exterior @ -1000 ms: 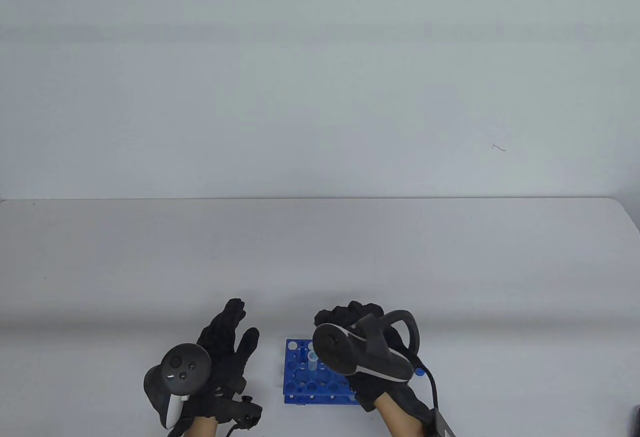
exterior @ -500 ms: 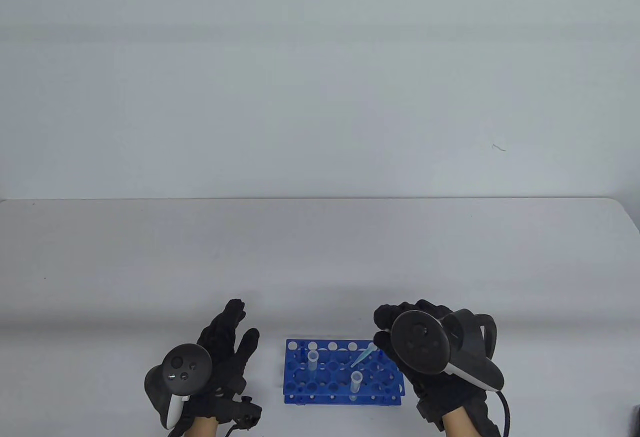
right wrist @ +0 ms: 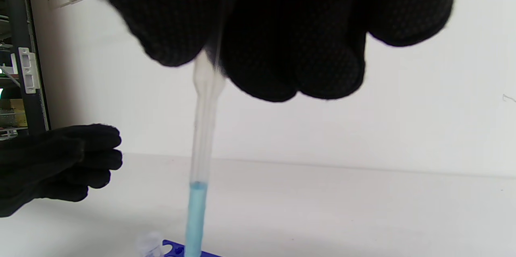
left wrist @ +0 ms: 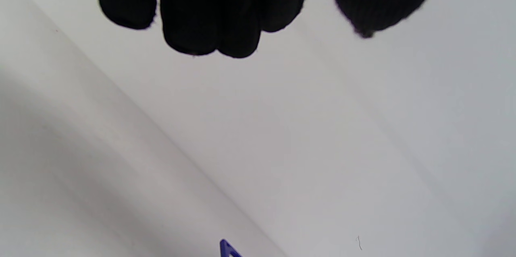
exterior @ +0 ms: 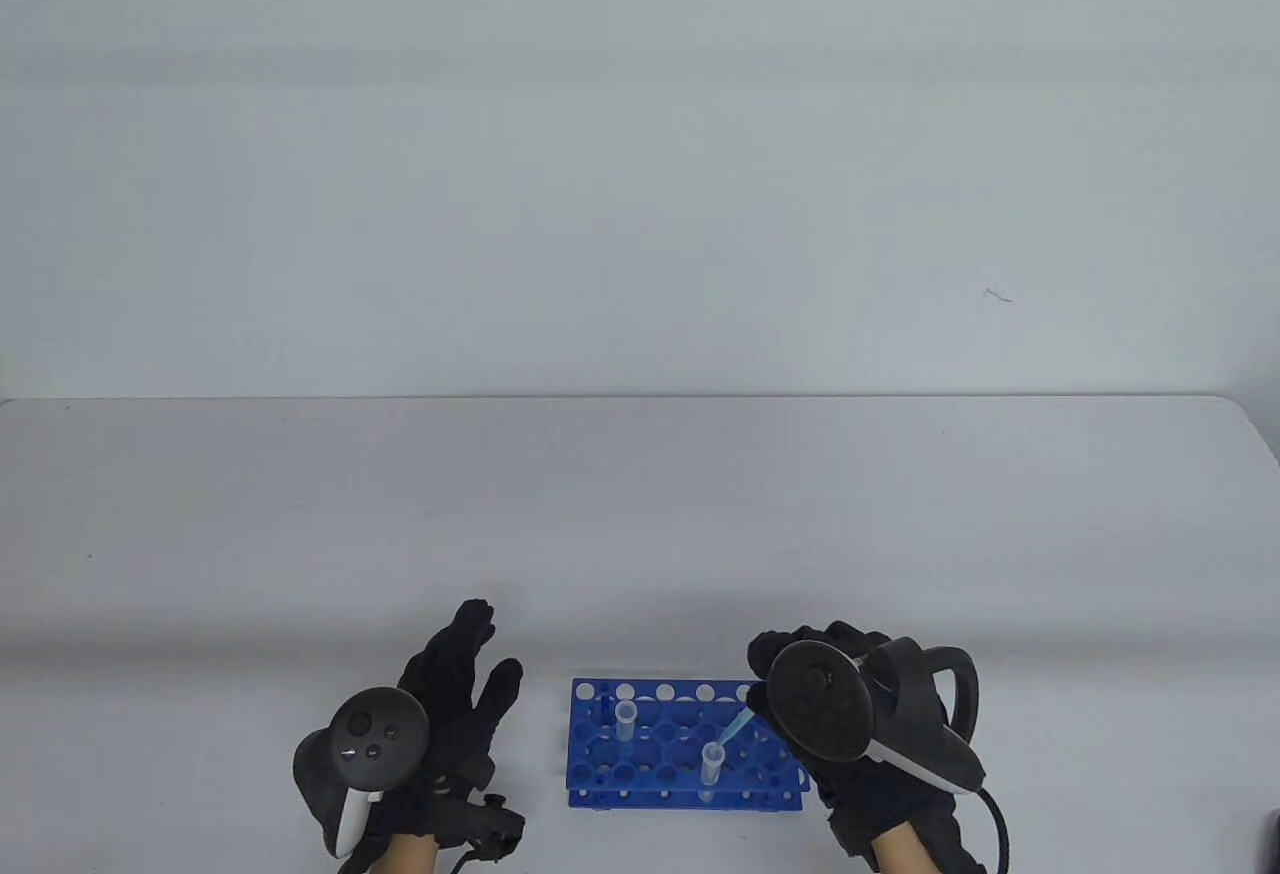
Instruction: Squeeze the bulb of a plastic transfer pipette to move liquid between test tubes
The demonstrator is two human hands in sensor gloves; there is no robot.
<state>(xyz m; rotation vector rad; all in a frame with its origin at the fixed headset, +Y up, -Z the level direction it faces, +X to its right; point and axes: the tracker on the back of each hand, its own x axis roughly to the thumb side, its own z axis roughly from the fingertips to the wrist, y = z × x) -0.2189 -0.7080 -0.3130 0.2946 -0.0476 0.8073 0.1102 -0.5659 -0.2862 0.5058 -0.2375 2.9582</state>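
A blue test tube rack (exterior: 600, 764) stands near the table's front edge, its corner also in the left wrist view (left wrist: 227, 249). Two clear tubes stand in it, one at the left (exterior: 626, 719) and one at the front middle (exterior: 712, 764). My right hand (exterior: 790, 659) holds a plastic pipette (exterior: 735, 726) whose stem carries blue liquid (right wrist: 195, 216); its tip sits at the mouth of the front middle tube. My left hand (exterior: 465, 674) is open and holds nothing, left of the rack, fingers extended (left wrist: 209, 19).
The white table (exterior: 640, 514) stretches far behind the rack to a pale wall. A cable (exterior: 1000, 829) trails from my right wrist. Dark shelving (right wrist: 16, 47) shows at the left of the right wrist view.
My right hand moved right from over the rack, uncovering the front tube, then lowered the pipette tip to that tube's mouth. The left hand stayed put.
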